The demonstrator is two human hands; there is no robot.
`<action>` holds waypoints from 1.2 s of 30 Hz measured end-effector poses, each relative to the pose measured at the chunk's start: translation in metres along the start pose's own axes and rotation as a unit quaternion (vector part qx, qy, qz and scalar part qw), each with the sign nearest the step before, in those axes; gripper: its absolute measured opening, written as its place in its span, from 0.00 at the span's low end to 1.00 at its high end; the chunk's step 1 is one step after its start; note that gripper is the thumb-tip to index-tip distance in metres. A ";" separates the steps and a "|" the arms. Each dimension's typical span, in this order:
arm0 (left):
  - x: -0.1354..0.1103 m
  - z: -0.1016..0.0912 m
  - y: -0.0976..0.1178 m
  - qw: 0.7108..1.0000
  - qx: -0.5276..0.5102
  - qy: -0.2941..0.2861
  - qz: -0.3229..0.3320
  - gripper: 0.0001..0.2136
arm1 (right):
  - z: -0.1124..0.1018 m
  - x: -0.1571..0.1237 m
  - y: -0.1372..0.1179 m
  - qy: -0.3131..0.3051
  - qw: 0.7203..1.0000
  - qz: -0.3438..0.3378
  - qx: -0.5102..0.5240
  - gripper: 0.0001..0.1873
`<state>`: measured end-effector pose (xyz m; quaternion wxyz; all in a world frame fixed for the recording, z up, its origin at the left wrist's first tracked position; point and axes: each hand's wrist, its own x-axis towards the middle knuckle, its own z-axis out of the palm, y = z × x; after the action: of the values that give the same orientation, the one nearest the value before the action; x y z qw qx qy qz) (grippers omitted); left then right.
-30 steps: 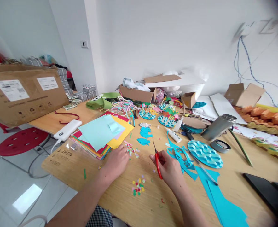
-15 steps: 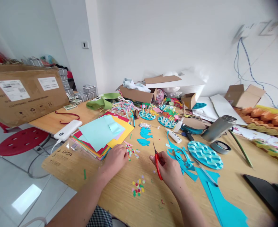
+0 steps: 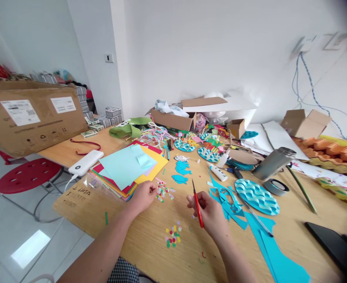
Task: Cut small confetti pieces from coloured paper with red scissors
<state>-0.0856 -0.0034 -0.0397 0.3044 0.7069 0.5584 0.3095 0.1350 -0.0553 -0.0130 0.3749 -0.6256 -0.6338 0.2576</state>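
My right hand (image 3: 210, 210) holds a pair of red-handled scissors (image 3: 197, 206), its blades together and tilted up away from me. My left hand (image 3: 145, 195) rests by a pile of small coloured paper dots (image 3: 163, 192), fingers curled closed; whatever they may pinch is too small to make out. A second cluster of paper dots (image 3: 172, 237) lies closer to me, between my forearms. Beyond the hands are several blue paper fish (image 3: 179, 179). Left of them sits a stack of coloured paper (image 3: 123, 167), light blue sheet uppermost.
Blue paper scraps (image 3: 228, 198), a wavy blue disc (image 3: 256, 196), a pen (image 3: 257, 219) and a glue bottle (image 3: 218, 173) lie to the right. Behind stand a steel flask (image 3: 274, 163), a tape roll (image 3: 276, 186) and small boxes. A power bank (image 3: 85, 162) lies at left.
The scissors have turned slightly in my right hand, so their handles look narrower. My left hand stays by the dots. The view has shifted a little.
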 end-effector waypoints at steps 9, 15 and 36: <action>-0.003 0.003 0.004 0.999 0.017 0.007 0.047 0.08 | 0.021 -0.002 -0.014 -0.064 0.980 0.036 0.186 0.16; -0.008 0.004 0.014 0.999 0.022 -0.004 0.047 0.08 | 0.035 0.006 -0.031 -0.076 0.969 0.013 0.235 0.14; -0.005 0.018 0.041 0.997 -0.038 -0.017 0.057 0.11 | 0.035 0.019 -0.023 -0.037 0.965 0.059 0.254 0.13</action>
<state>-0.0473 -0.0175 -0.0196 0.3224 0.7307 0.4996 0.3355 0.0939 -0.0339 -0.0122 0.4815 -0.5363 -0.5232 0.4548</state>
